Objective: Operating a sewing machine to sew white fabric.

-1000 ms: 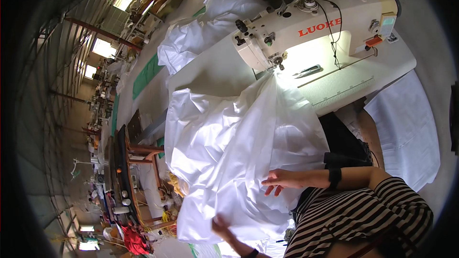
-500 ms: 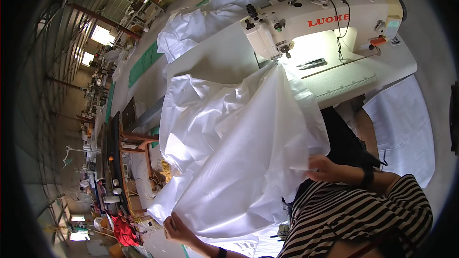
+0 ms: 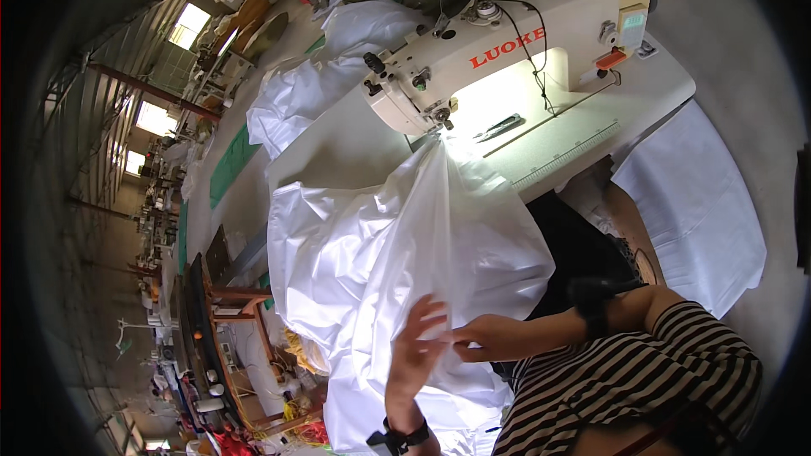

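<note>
Remote log, head feed. I found the white cloth (image 3: 338, 262) gathered to a narrow top at the needle end of the sewing machine (image 3: 583, 19); from there it fanned out and hung over the near edge of the bench (image 3: 591, 142). I had the left hand (image 3: 416, 350) raised before the cloth, its fingers spread and gripping nothing that I could see. The right hand (image 3: 490, 336) was just beside it, thumb and forefinger close together; I could not tell whether they pinched a cloth edge.

Handling note (my judgement): the hanging weight was best carried by the hands, so nothing tugged at the needle. I rated it sound to trace one edge by fingertip, smooth outward from the gathered top, and leave some slack. Snips (image 3: 499, 127) lay under the machine's arm, apart from the cloth.
</note>
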`<state>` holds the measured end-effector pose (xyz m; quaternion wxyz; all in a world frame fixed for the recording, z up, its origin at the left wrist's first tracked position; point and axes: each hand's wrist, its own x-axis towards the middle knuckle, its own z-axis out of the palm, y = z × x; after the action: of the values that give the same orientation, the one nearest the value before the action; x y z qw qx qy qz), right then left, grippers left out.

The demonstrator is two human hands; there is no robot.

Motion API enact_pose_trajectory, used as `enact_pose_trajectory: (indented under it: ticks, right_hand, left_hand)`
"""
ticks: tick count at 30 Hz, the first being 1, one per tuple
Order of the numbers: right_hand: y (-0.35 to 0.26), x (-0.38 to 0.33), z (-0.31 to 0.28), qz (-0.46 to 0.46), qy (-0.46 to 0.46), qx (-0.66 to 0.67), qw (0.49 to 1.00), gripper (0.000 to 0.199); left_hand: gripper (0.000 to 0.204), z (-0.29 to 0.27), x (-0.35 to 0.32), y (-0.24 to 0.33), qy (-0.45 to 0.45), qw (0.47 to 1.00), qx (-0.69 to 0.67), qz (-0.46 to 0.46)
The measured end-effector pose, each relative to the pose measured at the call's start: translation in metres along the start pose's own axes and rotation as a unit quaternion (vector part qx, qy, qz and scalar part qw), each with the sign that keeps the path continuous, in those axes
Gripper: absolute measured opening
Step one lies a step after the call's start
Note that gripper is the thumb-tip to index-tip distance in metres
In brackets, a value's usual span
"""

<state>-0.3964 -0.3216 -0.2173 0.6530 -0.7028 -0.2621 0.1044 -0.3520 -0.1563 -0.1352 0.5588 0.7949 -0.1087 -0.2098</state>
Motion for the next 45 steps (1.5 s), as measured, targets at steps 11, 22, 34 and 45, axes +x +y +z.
enact_pose_trajectory:
  ticks: [11, 22, 34, 45]
  right_hand:
    - [0.071, -0.003, -0.047, 0.323, -0.027, -0.254, 0.911, 0.048]
    - [0.031, -0.051, -0.042, 0.160, -0.011, 0.140, 0.977, 0.031]
    - [0.085, -0.014, -0.032, 0.042, 0.136, 0.007, 0.990, 0.026]
    - [0.011, -0.061, -0.053, -0.102, 0.076, -0.119, 0.985, 0.014]
  left_hand:
    - [0.010, -0.017, 0.010, -0.049, 0.209, 0.935, 0.277, 0.075]
    - [0.010, 0.013, -0.001, -0.020, 0.228, 0.944, 0.214, 0.103]
    - [0.009, 0.028, 0.005, -0.019, 0.233, 0.916, 0.283, 0.165]
    - [0.020, 0.080, 0.026, -0.023, 0.026, 0.990, 0.133, 0.036]
